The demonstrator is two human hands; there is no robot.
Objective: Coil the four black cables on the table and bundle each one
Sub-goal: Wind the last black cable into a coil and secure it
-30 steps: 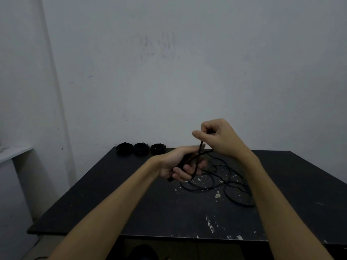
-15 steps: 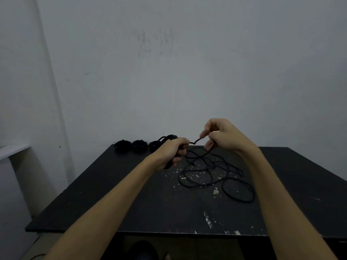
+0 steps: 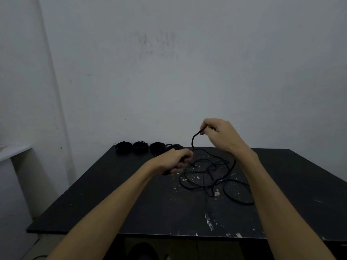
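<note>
A loose black cable [image 3: 210,173] lies tangled in loops on the black table [image 3: 131,203]. My left hand [image 3: 174,161] grips a small coiled part of this cable just above the table. My right hand [image 3: 217,135] is raised higher and pinches the cable a short way along, so a strand arcs down from its fingers toward the left hand. Three coiled black bundles [image 3: 139,146] sit in a row at the table's far left edge against the wall.
A grey wall stands right behind the table. A pale shelf or ledge [image 3: 13,152] is at the far left. The table top shows white scuffs and flecks [image 3: 208,220] near its front edge.
My right hand has lifted up and to the right, drawing a strand of cable up from the left hand. The left hand has stayed over the table, holding the coil.
</note>
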